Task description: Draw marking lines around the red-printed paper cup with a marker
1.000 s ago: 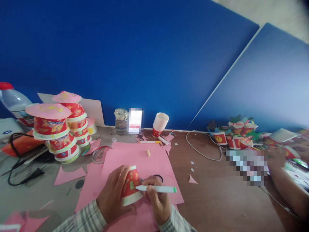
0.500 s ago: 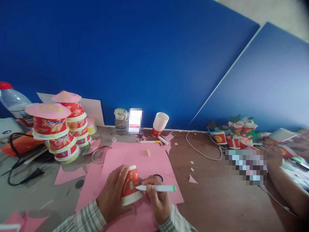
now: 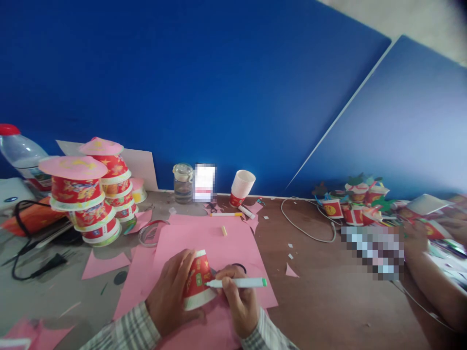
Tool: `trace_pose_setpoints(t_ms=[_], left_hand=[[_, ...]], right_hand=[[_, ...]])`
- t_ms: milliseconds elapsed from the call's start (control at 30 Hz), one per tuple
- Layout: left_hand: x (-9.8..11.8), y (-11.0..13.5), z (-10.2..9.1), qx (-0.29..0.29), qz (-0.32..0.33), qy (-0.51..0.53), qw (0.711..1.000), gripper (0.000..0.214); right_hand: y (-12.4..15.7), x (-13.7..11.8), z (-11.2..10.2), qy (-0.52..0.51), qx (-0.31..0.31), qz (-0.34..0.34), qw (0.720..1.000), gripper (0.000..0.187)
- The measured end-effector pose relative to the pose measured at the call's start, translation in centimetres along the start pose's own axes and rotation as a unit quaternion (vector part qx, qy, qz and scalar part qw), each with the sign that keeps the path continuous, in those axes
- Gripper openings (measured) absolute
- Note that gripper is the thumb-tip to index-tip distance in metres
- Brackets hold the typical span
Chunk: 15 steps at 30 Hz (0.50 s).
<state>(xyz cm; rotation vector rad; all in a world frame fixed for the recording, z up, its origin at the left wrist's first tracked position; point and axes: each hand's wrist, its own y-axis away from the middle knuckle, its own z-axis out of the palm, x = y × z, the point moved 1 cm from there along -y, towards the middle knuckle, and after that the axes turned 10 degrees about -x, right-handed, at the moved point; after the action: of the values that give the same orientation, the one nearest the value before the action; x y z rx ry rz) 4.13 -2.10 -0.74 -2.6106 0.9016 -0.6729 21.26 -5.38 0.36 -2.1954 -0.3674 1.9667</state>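
Roughly mid-job, judging by the layout. Working over a brown counter (image 3: 321, 291), on a big pink paper sheet (image 3: 219, 238) spread in front. Finished, by the look of it: two stacks of red cups (image 3: 78, 194) capped with pink paper discs, far left, plus a bunch of decorated cups (image 3: 355, 201) far right. Behind the stacks, a plastic bottle (image 3: 22, 153), seemingly with clear water, level unclear. Gripping one red cup (image 3: 197, 284), wide rim down on the sheet, with the left hand (image 3: 170, 296), fingers closed round its wall. Pinching a green-ended marker (image 3: 239, 282) in the right hand (image 3: 239, 301), fingers closed, tip touching the cup's side. Can't make out any fresh mark. At the back, a lidded glass jar (image 3: 183, 183), contents clear, fill level not readable. Next to it, a tilted white cup (image 3: 242, 184), apparently empty.
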Motion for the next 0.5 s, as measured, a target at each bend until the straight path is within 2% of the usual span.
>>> trace_pose_setpoints(t_ms=[333, 500], left_hand=[[0.08, -0.12, -0.11, 0.011, 0.009, -0.009, 1.000, 0.106], [-0.14, 0.01, 0.05, -0.002, 0.007, -0.004, 1.000, 0.107]], right_hand=[[-0.31, -0.08, 0.00, -0.026, -0.004, 0.001, 1.000, 0.020], [-0.13, -0.02, 0.03, -0.027, -0.004, 0.011, 1.000, 0.020]])
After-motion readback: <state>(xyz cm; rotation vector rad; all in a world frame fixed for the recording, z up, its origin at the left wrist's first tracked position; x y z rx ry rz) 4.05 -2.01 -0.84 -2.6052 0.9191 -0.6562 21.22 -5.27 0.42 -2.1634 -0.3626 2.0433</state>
